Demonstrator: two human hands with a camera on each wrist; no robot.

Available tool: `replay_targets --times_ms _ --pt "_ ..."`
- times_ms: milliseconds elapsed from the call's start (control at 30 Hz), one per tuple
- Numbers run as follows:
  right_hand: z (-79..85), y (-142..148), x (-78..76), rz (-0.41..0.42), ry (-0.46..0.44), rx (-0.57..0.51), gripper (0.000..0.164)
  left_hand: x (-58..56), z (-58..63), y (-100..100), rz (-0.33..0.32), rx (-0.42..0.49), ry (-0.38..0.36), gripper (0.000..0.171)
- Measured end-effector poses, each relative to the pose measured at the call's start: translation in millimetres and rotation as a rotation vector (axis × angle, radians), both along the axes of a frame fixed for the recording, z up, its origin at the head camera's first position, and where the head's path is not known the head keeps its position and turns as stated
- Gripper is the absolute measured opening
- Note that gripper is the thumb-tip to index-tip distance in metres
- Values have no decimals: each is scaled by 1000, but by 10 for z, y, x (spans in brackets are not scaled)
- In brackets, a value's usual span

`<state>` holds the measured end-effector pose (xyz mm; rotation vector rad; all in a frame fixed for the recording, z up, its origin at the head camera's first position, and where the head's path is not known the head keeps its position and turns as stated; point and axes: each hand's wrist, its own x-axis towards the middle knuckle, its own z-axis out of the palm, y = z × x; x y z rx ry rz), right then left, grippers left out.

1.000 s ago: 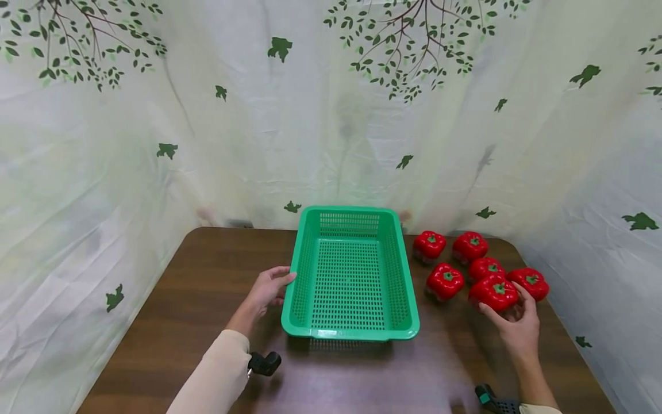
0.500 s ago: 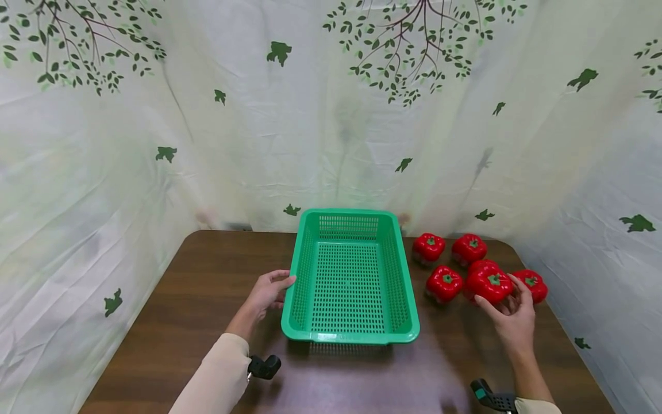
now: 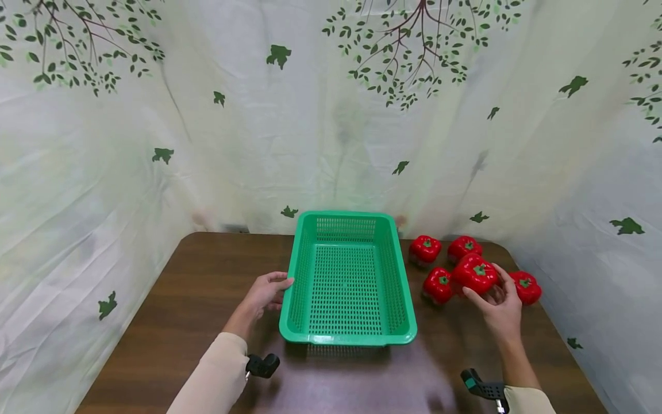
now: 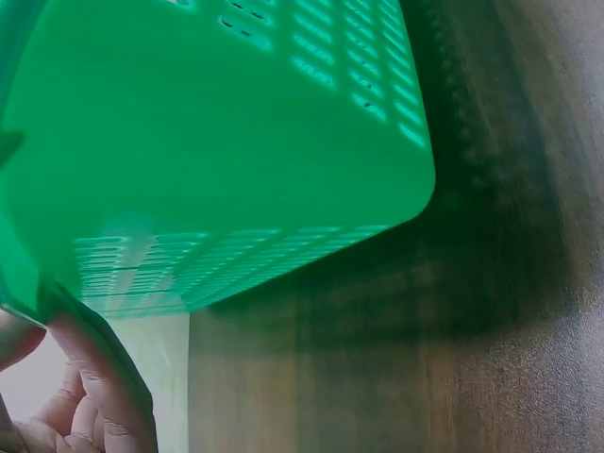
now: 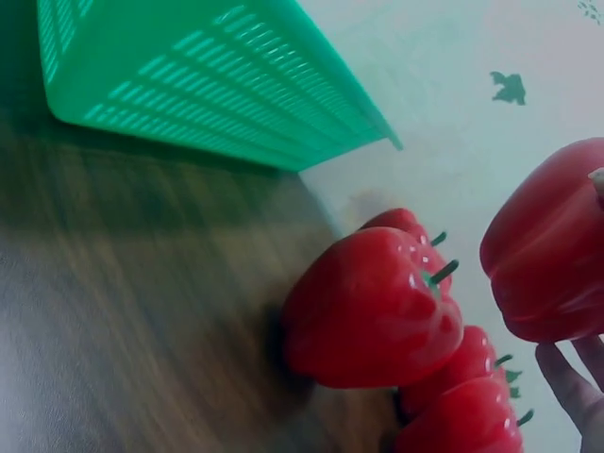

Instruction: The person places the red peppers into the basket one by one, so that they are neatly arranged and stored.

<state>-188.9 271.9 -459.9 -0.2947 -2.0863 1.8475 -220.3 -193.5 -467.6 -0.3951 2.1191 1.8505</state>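
In the head view, a green plastic basket (image 3: 347,287) with slotted sides stands mid-table. My left hand (image 3: 265,294) grips its left rim, thumb above and fingers beneath; the left wrist view shows the fingers (image 4: 104,377) against the rim. To the right, my right hand (image 3: 499,307) holds a red bell pepper (image 3: 473,273) between thumb and fingers. The right wrist view shows this held bell pepper (image 5: 552,250) raised off the table. Around it sit other red bell peppers: one back left (image 3: 425,249), one behind (image 3: 464,247), one at left (image 3: 438,286), one at right (image 3: 526,287).
A brown wooden table (image 3: 207,299) lies under everything. A pale curtain (image 3: 248,144) printed with leaves and branches hangs behind and at both sides. Black camera mounts sit on the left wrist (image 3: 264,365) and the right wrist (image 3: 483,386).
My right hand has lifted its bell pepper and carried it leftward and slightly away, now covering another pepper behind it. The left hand keeps its hold on the basket, which stays put.
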Motion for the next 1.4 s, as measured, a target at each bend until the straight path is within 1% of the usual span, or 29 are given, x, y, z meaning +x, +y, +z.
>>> replay_targets --times_ms 100,200,400,667,867,967,1200,1367,1400 --pt "14 -46 -41 0 -28 27 76 4 -3 -18 0 4 -9 42" --pt "33 -95 -90 28 -26 46 75 -2 -9 -30 1 17 -6 41" --pt "100 -192 -160 67 -41 105 76 -23 -18 -21 -24 35 -11 40" --pt "167 -329 -267 141 -6 125 77 -23 -2 -17 -27 29 -12 39" --pt "235 -476 -374 192 4 140 79 -30 21 -19 -33 22 -18 40" --pt "253 -544 -442 228 9 155 81 -33 30 -23 -29 18 -23 39" --pt "273 -662 -585 319 45 157 78 -42 43 -34 -36 10 -29 39" --pt "283 -755 -640 367 62 184 78 -30 37 -33 -40 25 -45 39" --pt "315 -787 -634 372 59 183 77 -26 34 -30 -38 30 -47 39"
